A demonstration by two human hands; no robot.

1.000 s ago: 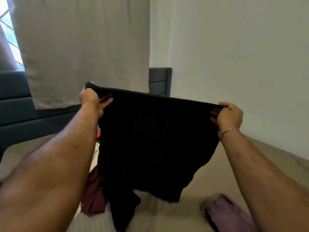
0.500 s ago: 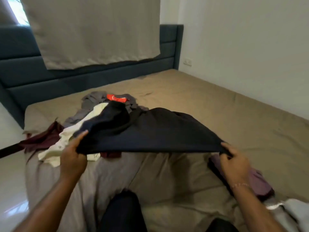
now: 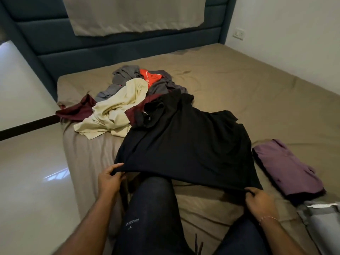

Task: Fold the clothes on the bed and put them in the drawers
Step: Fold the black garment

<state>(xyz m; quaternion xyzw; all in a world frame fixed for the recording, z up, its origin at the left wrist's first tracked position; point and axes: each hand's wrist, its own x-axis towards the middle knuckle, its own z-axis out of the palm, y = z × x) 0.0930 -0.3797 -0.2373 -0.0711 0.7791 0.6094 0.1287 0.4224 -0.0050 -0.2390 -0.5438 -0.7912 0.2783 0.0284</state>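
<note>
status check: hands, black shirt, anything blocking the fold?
Left hand and right hand each pinch the near hem. Black shirt spread on bed, far end overlapping the unfolded pile. Folded purple garment beside it, apart.

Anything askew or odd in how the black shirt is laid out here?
Yes. The black shirt is not flat: its far end lies bunched over the unfolded clothes pile, while the left hand and right hand hold its near hem above the bed.

1. A black shirt [image 3: 185, 144] lies spread flat on the bed [image 3: 239, 85], its near hem lifted.
2. A rumpled pile [image 3: 128, 100] of cream, grey, red and maroon clothes sits behind it.
3. A folded purple garment [image 3: 287, 166] lies just right.
</note>
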